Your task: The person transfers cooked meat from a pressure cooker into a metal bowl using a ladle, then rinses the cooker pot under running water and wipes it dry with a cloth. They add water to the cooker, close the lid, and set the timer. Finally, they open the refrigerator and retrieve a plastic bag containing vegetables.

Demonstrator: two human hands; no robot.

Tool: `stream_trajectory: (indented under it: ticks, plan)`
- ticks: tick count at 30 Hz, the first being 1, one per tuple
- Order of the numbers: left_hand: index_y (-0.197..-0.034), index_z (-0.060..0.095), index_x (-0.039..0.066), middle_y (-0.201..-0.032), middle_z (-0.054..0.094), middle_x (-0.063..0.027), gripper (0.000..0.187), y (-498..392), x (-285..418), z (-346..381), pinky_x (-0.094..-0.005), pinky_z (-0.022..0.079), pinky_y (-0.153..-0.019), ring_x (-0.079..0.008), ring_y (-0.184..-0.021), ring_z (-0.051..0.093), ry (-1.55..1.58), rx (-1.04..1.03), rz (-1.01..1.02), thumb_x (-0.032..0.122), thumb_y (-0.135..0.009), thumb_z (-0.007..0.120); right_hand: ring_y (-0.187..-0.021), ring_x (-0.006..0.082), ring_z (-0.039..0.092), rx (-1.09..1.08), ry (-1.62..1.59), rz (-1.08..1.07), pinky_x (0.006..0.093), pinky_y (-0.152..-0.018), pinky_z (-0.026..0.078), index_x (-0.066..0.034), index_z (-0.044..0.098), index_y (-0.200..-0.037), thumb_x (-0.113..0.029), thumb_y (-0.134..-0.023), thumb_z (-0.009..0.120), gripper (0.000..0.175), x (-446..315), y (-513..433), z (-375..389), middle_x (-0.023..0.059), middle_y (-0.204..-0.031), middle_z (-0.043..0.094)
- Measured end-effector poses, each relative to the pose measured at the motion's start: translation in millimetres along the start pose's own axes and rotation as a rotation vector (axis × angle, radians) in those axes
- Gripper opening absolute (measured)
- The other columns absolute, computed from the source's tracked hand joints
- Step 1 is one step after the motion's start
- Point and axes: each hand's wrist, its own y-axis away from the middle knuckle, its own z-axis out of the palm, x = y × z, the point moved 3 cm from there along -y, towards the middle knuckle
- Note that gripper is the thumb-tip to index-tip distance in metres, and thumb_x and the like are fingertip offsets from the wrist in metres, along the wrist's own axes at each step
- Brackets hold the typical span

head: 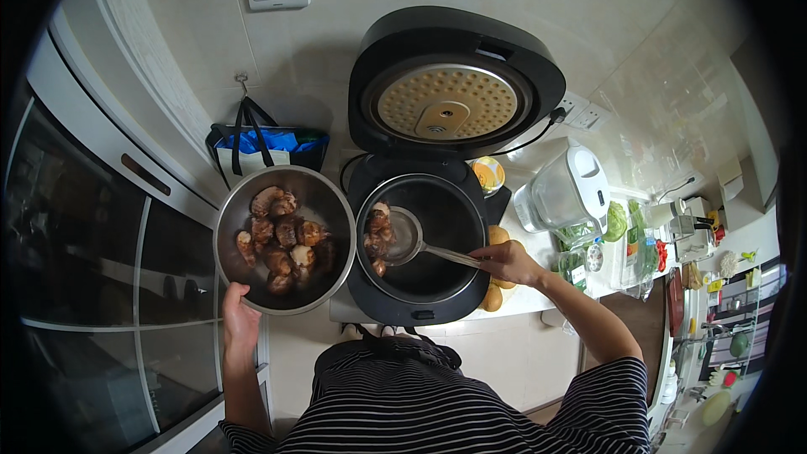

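Observation:
My left hand (240, 321) grips the near rim of a round stainless steel bowl (342, 227), holding it left of the rice cooker. Several browned chunks of taro or meat (287, 231), I cannot tell which, lie in the bowl. The black rice cooker (372, 299) stands with its lid (447, 101) raised. In my right hand (509, 261) is the handle of a metal strainer ladle (403, 236), whose round head is inside the cooker's dark inner pot (447, 265). More browned chunks (379, 227) show at the pot's left side, by the ladle head.
Right of the cooker are potatoes (493, 297), a lidded container (488, 175), a water filter pitcher (555, 192) and bagged greens (574, 268). A bag (265, 142) hangs on the wall at the left, near a glass-paned door (139, 258). The cooker sits close to the counter's front edge.

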Motion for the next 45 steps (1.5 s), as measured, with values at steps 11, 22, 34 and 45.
stream_trajectory:
  ticks: [11, 22, 34, 45]
  plan:
    - [-0.084, 0.053, 0.01, -0.089, 0.056, -0.0013, 0.011, -2.9, 1.5, 14.6, -0.0305, 0.042, -0.082, -0.0154, -0.087, 0.055, -0.036, -0.023, -0.006, 0.019, -0.079, 0.05, -0.048, 0.0034, 0.036, -0.06, -0.374, 0.035, 0.0197, -0.043, 0.029, -0.0003, 0.06, -0.113, 0.001, -0.085, 0.053, 0.029, 23.7, 22.9, -16.6, -0.0034, -0.061, 0.049]
    - [-0.085, 0.05, 0.007, -0.086, 0.052, -0.0042, 0.009, -20.7, -2.8, 32.8, -0.0388, 0.046, -0.078, -0.0175, -0.082, 0.056, -0.118, -0.085, 0.007, 0.015, -0.081, 0.051, -0.047, 0.0019, 0.036, 0.095, -0.134, 0.045, 0.0202, -0.042, 0.028, -0.0011, 0.06, -0.113, -0.001, -0.086, 0.054, 0.027, -37.4, 88.1, -89.7, -0.0046, -0.054, 0.047]
    - [-0.097, 0.052, 0.006, -0.089, 0.054, -0.003, 0.021, -10.1, -38.0, 95.9, -0.0316, 0.048, -0.068, -0.0125, -0.079, 0.053, -0.3, -0.358, -0.139, 0.017, -0.08, 0.051, -0.05, 0.023, 0.059, 0.382, 1.049, -0.445, 0.0324, -0.048, 0.046, -0.0073, 0.068, -0.095, -0.004, -0.075, 0.062, 0.021, -194.5, 129.1, -72.2, 0.0098, -0.063, 0.063]
    - [-0.085, 0.057, 0.004, -0.089, 0.059, -0.004, 0.013, 2.3, -41.9, 99.4, -0.0307, 0.047, -0.07, -0.0144, -0.084, 0.056, -0.183, -0.314, -0.168, 0.011, -0.079, 0.048, -0.042, 0.015, 0.049, 0.559, 1.292, -0.62, 0.0304, -0.039, 0.04, -0.0054, 0.062, -0.104, -0.001, -0.069, 0.058, 0.036, -201.2, 148.5, -44.2, 0.0029, -0.055, 0.047]
